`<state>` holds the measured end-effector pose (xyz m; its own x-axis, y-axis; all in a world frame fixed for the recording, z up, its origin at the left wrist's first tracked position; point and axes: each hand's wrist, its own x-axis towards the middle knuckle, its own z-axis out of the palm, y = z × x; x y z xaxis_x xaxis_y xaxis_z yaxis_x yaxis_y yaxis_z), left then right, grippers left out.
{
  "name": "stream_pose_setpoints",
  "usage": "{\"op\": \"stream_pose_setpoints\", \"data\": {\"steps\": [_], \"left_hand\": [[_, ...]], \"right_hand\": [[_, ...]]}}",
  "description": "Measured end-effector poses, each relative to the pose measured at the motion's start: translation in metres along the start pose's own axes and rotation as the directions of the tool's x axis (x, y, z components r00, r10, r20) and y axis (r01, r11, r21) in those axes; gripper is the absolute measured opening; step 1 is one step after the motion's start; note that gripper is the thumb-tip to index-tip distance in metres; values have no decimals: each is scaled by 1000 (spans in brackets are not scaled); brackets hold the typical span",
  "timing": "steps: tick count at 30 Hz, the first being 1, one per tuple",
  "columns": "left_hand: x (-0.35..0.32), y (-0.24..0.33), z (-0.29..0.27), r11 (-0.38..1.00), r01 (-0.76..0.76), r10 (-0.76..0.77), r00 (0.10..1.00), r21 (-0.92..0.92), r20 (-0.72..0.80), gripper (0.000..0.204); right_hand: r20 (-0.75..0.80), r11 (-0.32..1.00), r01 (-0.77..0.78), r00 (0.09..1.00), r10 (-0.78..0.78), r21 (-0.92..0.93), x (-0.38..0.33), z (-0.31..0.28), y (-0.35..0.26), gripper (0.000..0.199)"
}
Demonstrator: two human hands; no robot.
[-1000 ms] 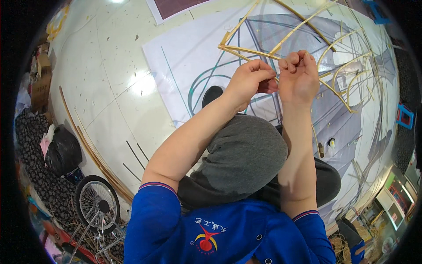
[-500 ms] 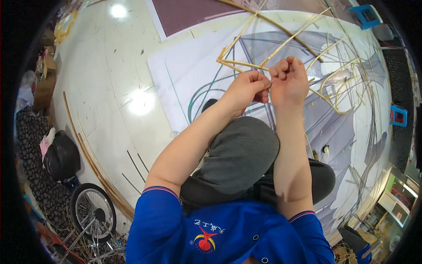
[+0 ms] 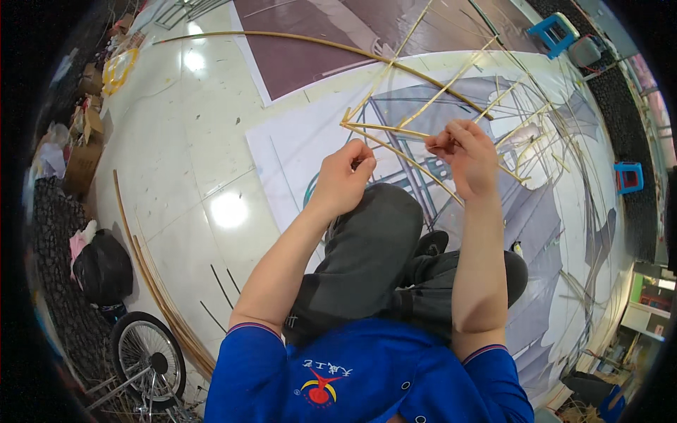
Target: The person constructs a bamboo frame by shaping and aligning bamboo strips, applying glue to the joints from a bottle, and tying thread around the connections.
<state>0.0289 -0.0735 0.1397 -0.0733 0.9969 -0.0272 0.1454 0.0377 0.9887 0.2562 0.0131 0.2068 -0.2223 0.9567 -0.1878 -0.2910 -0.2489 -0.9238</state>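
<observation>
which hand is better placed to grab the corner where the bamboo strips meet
Left, probably. The left hand sits just below the corner joint of the bamboo frame, its fingers pinched but nothing clearly in them. The right hand is farther along, gripping a strip.

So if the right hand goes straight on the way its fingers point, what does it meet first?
The right hand points up and left, so it probably meets the thin bamboo strip of the frame first. Depth is unclear, so it could pass above it.
</observation>
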Motion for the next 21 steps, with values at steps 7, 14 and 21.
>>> {"op": "stream_pose_setpoints", "data": {"steps": [7, 14, 21], "left_hand": [[-30, -4, -11, 998, -50, 48, 995, -32, -83, 13], [-38, -15, -18, 988, 17, -22, 999, -152, -33, 11], [-1, -74, -36, 959, 265, -229, 934, -102, 273, 14]], "right_hand": [[51, 997, 52, 997, -50, -48, -26, 2, -6, 13], [5, 924, 73, 997, -77, -375, -23, -15, 8, 10], [18, 859, 28, 1000, -22, -511, -4, -14, 42, 10]]}}
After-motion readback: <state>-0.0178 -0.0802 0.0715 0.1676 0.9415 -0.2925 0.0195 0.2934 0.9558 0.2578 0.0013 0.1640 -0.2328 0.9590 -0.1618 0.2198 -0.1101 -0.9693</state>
